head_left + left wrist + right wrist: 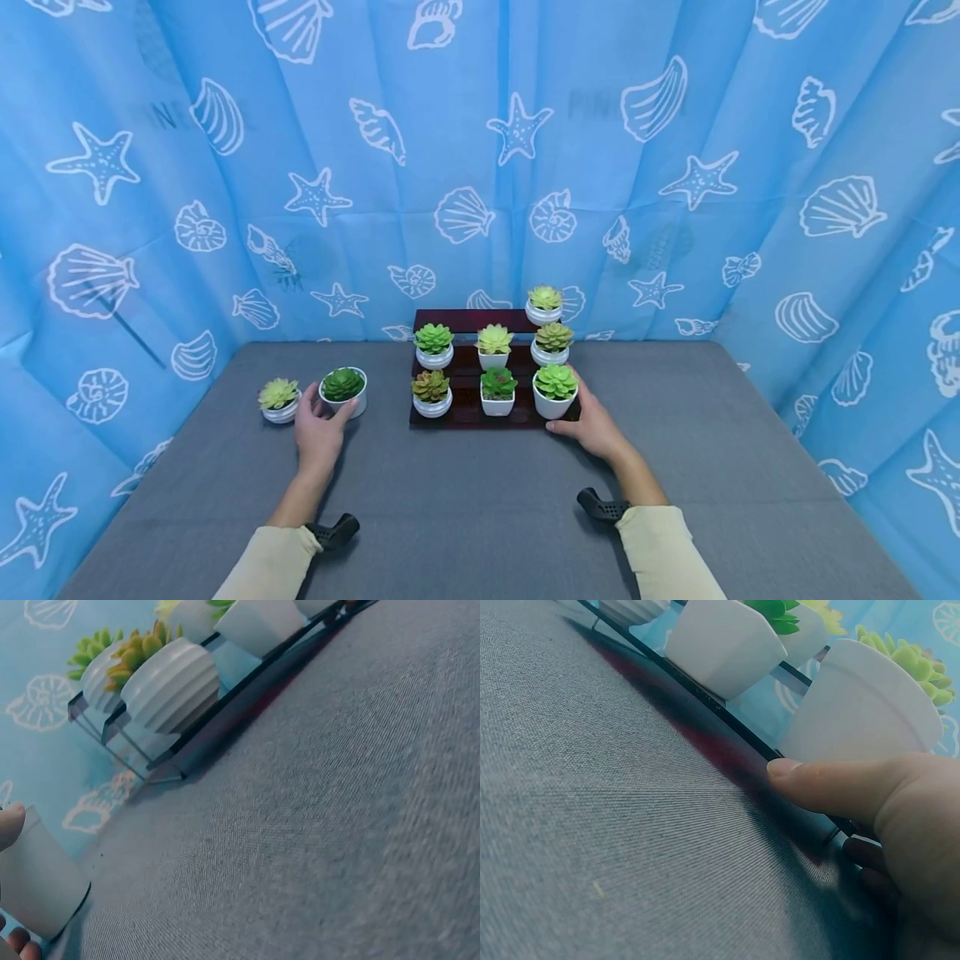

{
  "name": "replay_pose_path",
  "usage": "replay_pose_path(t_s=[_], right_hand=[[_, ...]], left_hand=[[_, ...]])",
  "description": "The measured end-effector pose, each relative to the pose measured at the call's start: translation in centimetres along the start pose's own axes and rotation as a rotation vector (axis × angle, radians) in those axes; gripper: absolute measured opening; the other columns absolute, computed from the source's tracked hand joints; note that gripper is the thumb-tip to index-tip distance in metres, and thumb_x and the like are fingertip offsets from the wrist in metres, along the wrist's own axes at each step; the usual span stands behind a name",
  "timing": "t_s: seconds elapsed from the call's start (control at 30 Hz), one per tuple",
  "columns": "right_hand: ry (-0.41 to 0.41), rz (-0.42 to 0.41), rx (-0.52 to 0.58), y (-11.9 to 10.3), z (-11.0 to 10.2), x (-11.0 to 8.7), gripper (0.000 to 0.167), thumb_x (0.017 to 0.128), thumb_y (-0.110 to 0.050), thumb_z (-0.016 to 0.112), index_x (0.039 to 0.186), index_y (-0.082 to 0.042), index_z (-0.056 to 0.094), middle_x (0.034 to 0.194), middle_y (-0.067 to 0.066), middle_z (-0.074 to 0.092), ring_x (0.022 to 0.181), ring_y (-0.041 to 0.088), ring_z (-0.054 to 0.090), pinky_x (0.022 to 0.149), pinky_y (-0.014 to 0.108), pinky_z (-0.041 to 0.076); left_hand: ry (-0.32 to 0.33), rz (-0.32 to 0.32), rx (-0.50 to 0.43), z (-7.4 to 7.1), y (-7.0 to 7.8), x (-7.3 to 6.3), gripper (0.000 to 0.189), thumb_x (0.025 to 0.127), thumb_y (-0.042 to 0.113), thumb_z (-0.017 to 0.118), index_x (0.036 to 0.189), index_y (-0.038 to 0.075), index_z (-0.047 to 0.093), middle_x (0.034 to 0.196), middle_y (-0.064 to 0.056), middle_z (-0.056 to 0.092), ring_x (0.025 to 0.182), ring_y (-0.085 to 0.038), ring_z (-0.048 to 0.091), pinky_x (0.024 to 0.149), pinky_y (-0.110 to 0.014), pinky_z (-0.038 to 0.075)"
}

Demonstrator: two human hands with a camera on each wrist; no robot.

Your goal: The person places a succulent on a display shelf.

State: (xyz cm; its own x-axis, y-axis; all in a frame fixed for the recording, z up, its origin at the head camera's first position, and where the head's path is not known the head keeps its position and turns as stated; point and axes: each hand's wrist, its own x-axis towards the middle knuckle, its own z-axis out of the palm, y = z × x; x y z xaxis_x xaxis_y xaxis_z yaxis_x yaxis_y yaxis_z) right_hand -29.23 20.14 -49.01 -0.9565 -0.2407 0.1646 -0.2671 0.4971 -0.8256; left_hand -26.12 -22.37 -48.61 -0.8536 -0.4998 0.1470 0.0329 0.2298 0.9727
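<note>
My left hand (318,429) grips a white round pot (356,406) with a dark green succulent on the grey table. Its thumb lies against the pot (41,877) in the left wrist view, where the plant is out of sight. My right hand (596,427) holds the front right corner of a dark red tiered display rack (461,420). In the right wrist view the thumb lies along the shelf's front edge, with fingertips (864,853) below. A white pot with a light green succulent (555,392) stands on the shelf right by this hand.
Several potted succulents stand on the rack's three tiers, one of them on the top tier (543,306) at the right. A small pale green succulent (279,400) stands left of my left hand. A blue shell-print curtain (465,150) hangs behind the grey table (465,517).
</note>
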Motion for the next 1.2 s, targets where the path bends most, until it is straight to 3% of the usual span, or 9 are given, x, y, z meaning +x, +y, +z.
replay_pose_path(t_s=[0.1,0.57,0.97,1.2], right_hand=[[0.001,-0.003,0.013,-0.1,0.0,0.0,0.106,0.077,-0.007,0.082,0.156,-0.008,0.011,0.155,0.022,0.024,0.14,0.04,0.024,0.11,0.06,0.019],[0.0,0.003,0.002,0.2,-0.1,0.0,0.106,0.077,-0.008,0.082,0.156,-0.009,0.011,0.156,0.022,0.024,0.141,0.04,0.023,0.11,0.061,0.019],[0.002,-0.008,-0.003,0.4,0.1,0.0,0.106,0.077,-0.01,0.083,0.156,-0.01,0.012,0.155,0.021,0.026,0.14,0.04,0.026,0.11,0.061,0.021],[0.007,-0.017,-0.003,0.3,0.0,0.1,0.106,0.077,-0.009,0.083,0.156,-0.009,0.012,0.155,0.022,0.026,0.14,0.041,0.025,0.11,0.061,0.02]], left_hand=[[-0.026,-0.023,-0.003,-0.1,-0.1,0.2,0.079,0.086,0.013,0.075,0.149,0.001,0.03,0.149,-0.023,0.036,0.136,-0.037,0.036,0.107,-0.047,0.035],[-0.1,0.008,0.034,0.1,-0.4,1.4,0.082,0.086,0.017,0.075,0.152,0.004,0.027,0.148,-0.022,0.037,0.132,-0.036,0.038,0.107,-0.048,0.035],[-0.092,-0.027,0.039,0.2,-0.7,2.1,0.082,0.085,0.023,0.077,0.151,0.005,0.03,0.147,-0.019,0.038,0.133,-0.035,0.038,0.108,-0.048,0.034],[-0.106,-0.009,0.064,0.2,-0.7,2.8,0.081,0.085,0.024,0.076,0.15,0.004,0.031,0.146,-0.021,0.038,0.133,-0.036,0.037,0.108,-0.048,0.033]])
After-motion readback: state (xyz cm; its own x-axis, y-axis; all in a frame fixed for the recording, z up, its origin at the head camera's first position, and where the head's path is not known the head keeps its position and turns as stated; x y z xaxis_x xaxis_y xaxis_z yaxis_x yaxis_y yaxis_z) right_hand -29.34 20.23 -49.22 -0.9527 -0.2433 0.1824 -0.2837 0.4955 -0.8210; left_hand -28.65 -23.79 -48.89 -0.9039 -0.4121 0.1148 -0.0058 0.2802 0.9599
